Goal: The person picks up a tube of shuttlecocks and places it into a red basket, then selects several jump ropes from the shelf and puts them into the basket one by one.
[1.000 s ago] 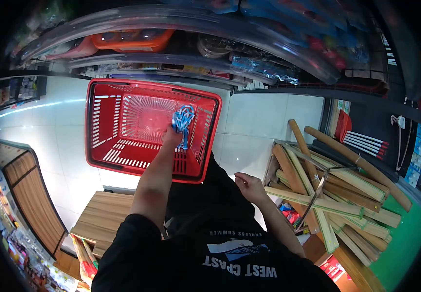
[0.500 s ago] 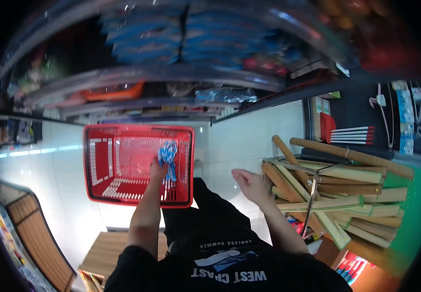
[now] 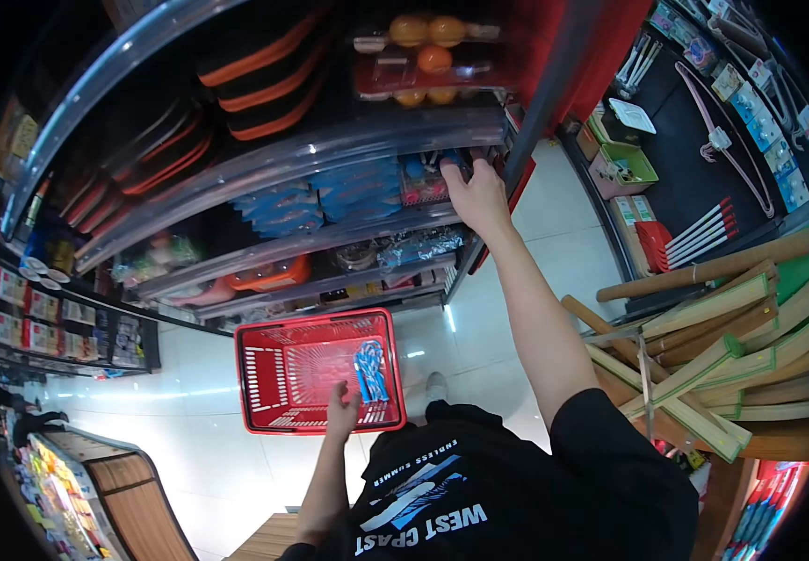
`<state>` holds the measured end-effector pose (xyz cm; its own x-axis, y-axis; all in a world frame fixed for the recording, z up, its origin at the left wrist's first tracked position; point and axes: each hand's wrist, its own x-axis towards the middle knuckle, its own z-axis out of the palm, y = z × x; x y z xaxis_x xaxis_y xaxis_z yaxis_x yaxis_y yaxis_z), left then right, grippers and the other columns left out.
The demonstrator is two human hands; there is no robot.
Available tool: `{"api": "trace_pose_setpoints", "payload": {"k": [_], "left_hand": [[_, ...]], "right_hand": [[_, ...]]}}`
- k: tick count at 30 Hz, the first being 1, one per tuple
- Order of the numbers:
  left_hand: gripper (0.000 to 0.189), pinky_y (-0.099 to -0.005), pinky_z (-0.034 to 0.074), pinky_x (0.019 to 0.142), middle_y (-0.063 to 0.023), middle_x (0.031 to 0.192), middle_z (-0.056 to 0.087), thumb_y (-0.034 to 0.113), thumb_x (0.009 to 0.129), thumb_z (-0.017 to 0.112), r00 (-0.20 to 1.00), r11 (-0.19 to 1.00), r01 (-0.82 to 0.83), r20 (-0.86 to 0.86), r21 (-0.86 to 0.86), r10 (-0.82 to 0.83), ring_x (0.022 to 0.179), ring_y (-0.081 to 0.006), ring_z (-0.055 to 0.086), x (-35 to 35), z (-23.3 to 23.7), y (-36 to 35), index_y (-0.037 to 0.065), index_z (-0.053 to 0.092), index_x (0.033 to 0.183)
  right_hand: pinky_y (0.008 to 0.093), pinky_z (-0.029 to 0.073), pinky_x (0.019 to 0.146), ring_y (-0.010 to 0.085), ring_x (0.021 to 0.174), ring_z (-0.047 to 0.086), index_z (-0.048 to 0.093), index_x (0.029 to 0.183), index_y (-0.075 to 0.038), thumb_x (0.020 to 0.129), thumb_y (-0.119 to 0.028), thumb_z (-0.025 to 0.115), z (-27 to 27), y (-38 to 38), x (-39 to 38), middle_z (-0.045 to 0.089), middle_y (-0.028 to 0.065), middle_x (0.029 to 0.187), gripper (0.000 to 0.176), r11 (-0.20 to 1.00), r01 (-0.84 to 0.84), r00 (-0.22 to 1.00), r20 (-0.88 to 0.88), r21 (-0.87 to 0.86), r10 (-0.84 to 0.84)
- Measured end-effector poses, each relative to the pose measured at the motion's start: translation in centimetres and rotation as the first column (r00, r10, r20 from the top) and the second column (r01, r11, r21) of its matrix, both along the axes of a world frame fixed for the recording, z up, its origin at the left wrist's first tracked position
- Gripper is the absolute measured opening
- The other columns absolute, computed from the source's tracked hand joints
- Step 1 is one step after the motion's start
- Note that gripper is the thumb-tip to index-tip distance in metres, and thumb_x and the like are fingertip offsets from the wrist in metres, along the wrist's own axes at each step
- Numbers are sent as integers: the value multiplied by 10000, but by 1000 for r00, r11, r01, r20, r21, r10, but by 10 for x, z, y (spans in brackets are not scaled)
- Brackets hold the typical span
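A red shopping basket (image 3: 318, 431) holds a blue-and-white, rope-like bundle (image 3: 370, 371) at its right side. My left hand (image 3: 342, 411) hovers at the basket's near rim, apart from the bundle, with its fingers loosely extended and nothing in them. Stretched forward, my right hand (image 3: 479, 198) reaches the right end of a shelf, thumb and fingers parted at small packaged goods with pink parts (image 3: 423, 192). Its fingertips overlap the dark items there. Just left of that hand, blue packets (image 3: 358, 192) fill the same shelf.
Above are black-and-orange goods (image 3: 269, 84) and packs with orange balls (image 3: 434, 60). On the right stand rolled and flat wooden-looking mats (image 3: 704, 374), red-handled white rods (image 3: 699, 234) and a hanger (image 3: 718, 140). A wood-panelled counter (image 3: 129, 486) lies at lower left.
My left hand has let go of the blue-and-white bundle, which now lies in the basket. My right hand has moved from beside the mats up to the shelf. The view has shifted towards the shelves.
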<state>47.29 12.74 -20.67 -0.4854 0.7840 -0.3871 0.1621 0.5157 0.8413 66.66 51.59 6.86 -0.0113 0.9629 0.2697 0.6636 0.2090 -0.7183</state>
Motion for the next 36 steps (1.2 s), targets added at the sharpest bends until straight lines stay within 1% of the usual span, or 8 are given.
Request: {"api": "trace_pose_setpoints", "payload": {"k": [7, 13, 17, 20, 22, 26, 28, 36], "left_hand": [[571, -322, 511, 789, -241, 1250, 532, 191, 894, 641, 988, 993, -72, 132, -91, 84, 1003, -231, 602, 32, 26, -32, -13, 390, 1364], [537, -277, 512, 725, -220, 1209, 549, 161, 908, 621, 983, 987, -67, 160, -146, 91, 911, -201, 623, 57, 57, -25, -23, 385, 1355], [539, -274, 519, 708, -216, 1207, 552, 142, 908, 617, 977, 999, -38, 208, -13, 40, 868, -184, 631, 59, 53, -17, -25, 374, 1360], [543, -284, 506, 673, -184, 1201, 551, 173, 911, 608, 993, 996, 90, 85, -18, -88, 856, -179, 625, 52, 49, -12, 20, 372, 1376], [540, -285, 506, 673, -185, 1196, 552, 169, 911, 606, 988, 992, 126, 87, 5, -126, 856, -176, 621, 48, 52, -7, 21, 374, 1375], [541, -286, 507, 665, -178, 1182, 559, 180, 912, 604, 975, 987, 146, 160, 74, -156, 848, -163, 600, 45, 71, 2, 27, 373, 1378], [526, -278, 505, 657, -167, 1157, 570, 169, 916, 597, 970, 983, 158, 171, 97, -173, 829, -155, 602, 42, 76, 2, 8, 380, 1367], [468, -226, 473, 617, -85, 1004, 569, 237, 961, 556, 914, 973, 142, 355, 180, -199, 761, -109, 572, 20, 115, -2, -7, 419, 1336]], "right_hand": [[470, 454, 906, 444, 1057, 578, 586, 1171, 16, 823, -322, 631, 1, 12, -8, 629, 285, 1067, 487, 984, -57, 987, -160, -167, 30], [456, 458, 909, 435, 1025, 593, 622, 1074, 44, 762, -282, 683, -8, 10, -10, 637, 277, 1046, 455, 996, -52, 960, -280, -74, 30], [460, 457, 904, 440, 1016, 596, 619, 1068, 71, 770, -294, 685, -7, 16, -14, 635, 289, 1045, 476, 996, -85, 928, -368, -32, 68], [398, 488, 828, 327, 928, 649, 638, 1000, 72, 787, -284, 686, -18, 28, -14, 668, 238, 959, 418, 997, -26, 971, -237, -75, 8], [343, 503, 728, 213, 826, 637, 616, 1073, 84, 808, -239, 681, -19, 33, -10, 666, 165, 917, 422, 938, -190, 909, -414, -289, 57], [268, 483, 648, 128, 789, 591, 572, 1167, 83, 838, -181, 659, -28, -11, -5, 641, 95, 938, 431, 922, -262, 699, -715, -284, -22], [239, 481, 656, 133, 830, 600, 530, 1222, 81, 875, -140, 620, -34, -46, -4, 629, 85, 1006, 421, 959, -227, 482, -875, -170, -41], [244, 493, 701, 121, 875, 609, 520, 1255, 74, 890, -142, 616, -44, -184, 47, 641, 95, 1023, 435, 944, -237, 514, -854, -230, -79]]}}
